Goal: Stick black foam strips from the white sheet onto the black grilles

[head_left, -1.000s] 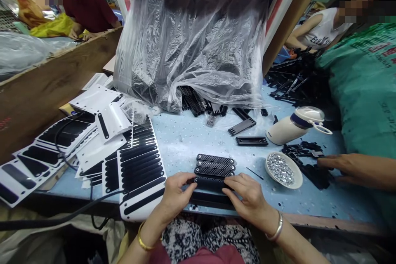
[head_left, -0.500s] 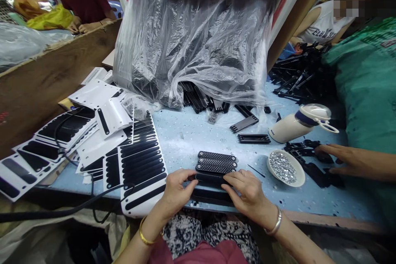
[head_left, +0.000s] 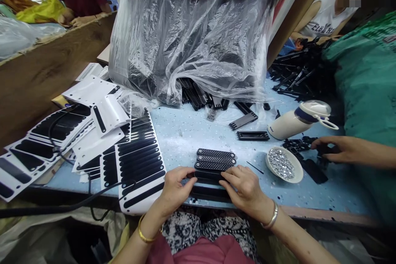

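Note:
A thin black strip (head_left: pixel 207 175) lies between my hands at the front of the table. My left hand (head_left: pixel 176 185) is closed on its left end, thumb and fingers pinching. At the right end, my right hand (head_left: pixel 244 185) pinches the same strip; its fingertips partly cover it. Just behind lie several black textured bars (head_left: pixel 215 159) side by side, with silver rivets at their ends. Nearer the table's edge rests a longer black piece (head_left: pixel 208 192), partly hidden by my right hand. A sheet of black adhesive strips (head_left: pixel 140 163) lies left of my left hand.
A white bowl of small metal parts (head_left: pixel 298 169) stands right, with a white bottle (head_left: pixel 283 126) behind it. A co-worker's hand (head_left: pixel 335 148) is over black parts (head_left: pixel 314 171). Plastic sheeting (head_left: pixel 192 41) covers the back. A black cable (head_left: pixel 77 206) crosses the left front.
The view has shifted slightly. My hands keep their pinch on the black strip, nearly still. At the right, the co-worker's hand has moved a little back and left over the black parts.

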`<state>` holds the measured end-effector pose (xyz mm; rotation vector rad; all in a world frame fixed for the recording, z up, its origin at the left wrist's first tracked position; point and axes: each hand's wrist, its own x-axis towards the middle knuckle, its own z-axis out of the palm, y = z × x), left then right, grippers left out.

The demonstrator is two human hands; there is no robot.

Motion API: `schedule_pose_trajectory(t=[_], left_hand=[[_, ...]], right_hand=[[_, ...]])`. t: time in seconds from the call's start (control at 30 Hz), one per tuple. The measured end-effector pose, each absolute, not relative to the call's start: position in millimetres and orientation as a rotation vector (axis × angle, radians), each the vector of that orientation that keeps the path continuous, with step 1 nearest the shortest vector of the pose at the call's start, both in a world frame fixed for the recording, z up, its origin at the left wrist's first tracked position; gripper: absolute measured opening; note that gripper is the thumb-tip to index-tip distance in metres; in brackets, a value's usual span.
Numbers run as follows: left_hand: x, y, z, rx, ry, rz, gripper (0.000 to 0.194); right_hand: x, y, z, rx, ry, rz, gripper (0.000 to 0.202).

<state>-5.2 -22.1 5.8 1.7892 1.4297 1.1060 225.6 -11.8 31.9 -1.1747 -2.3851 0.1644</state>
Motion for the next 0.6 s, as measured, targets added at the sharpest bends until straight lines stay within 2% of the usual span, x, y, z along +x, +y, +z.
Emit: schedule_pose_trajectory(t=[0.37,0.6], left_hand=[[-6.2,-19.5,5.2,1.946,1.34,1.155,0.014],[-5.2,-20.4,6.9,2.101,1.283,1.193,0.021]], right_hand=[[228.5,-8.6,27.1,-1.164,-2.353,0.26,0.019],[231.8,-6.3,27.7,-1.168,-2.357,0.325,0.011]])
